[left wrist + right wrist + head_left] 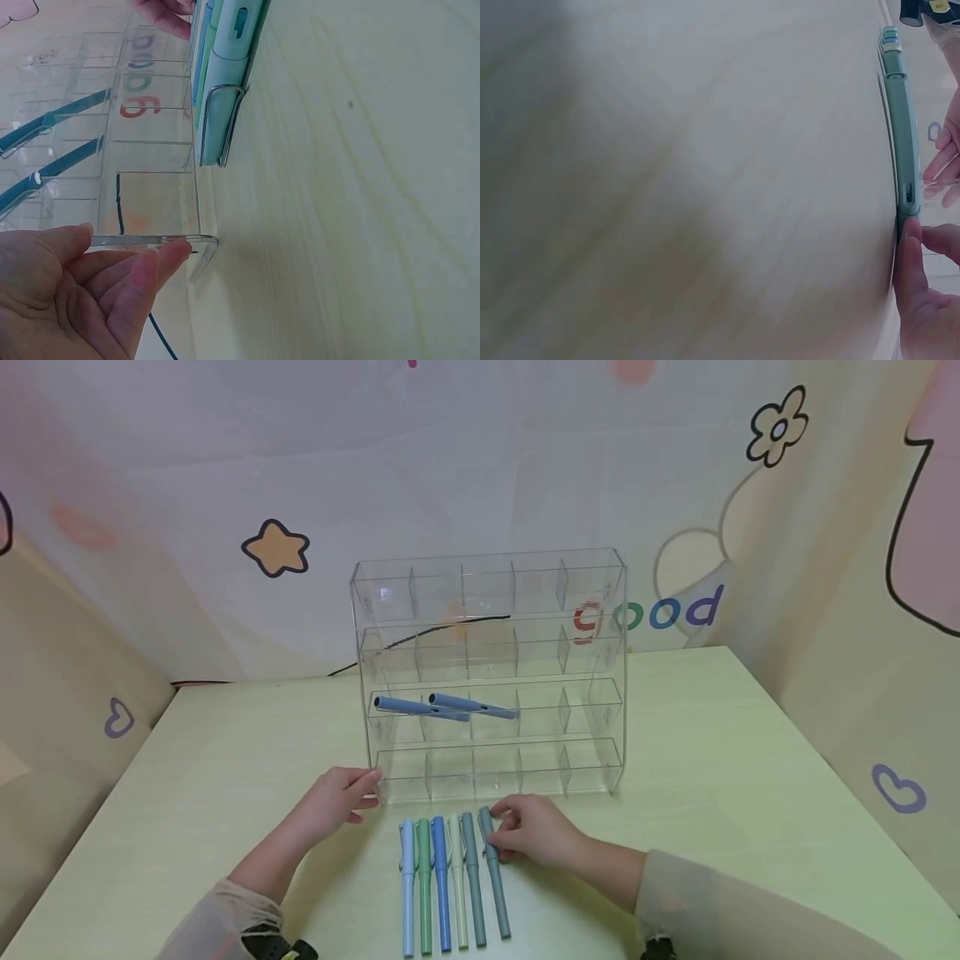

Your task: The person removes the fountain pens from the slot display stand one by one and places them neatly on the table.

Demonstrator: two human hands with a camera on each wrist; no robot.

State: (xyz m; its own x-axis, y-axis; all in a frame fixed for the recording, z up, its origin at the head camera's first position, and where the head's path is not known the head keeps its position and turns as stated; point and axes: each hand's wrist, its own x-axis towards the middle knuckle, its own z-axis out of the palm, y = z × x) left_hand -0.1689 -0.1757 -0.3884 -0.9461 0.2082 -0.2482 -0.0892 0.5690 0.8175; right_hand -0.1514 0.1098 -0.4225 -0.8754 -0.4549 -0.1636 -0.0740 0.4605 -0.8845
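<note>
A clear acrylic display rack (495, 785) with rows of small compartments stands on the table. My left hand (341, 802) pinches its lower left corner; in the left wrist view the thumb and fingers (142, 281) lie on either side of the clear side panel. Two blue pens (405, 706) lie slanted in the second tier from the bottom. Before the rack, several capped pens lie side by side: light blue (407, 893), green (424, 893), blue (441, 893), pale cream-green (458, 893) and grey-green (474, 893). My right hand (536, 831) pinches the rightmost grey-green pen (497, 893) near its upper end.
The pale wooden table (712, 777) reaches back to a printed cloth backdrop (480, 460), which also hangs at both sides. Dark bands (273, 943) are worn near both wrists.
</note>
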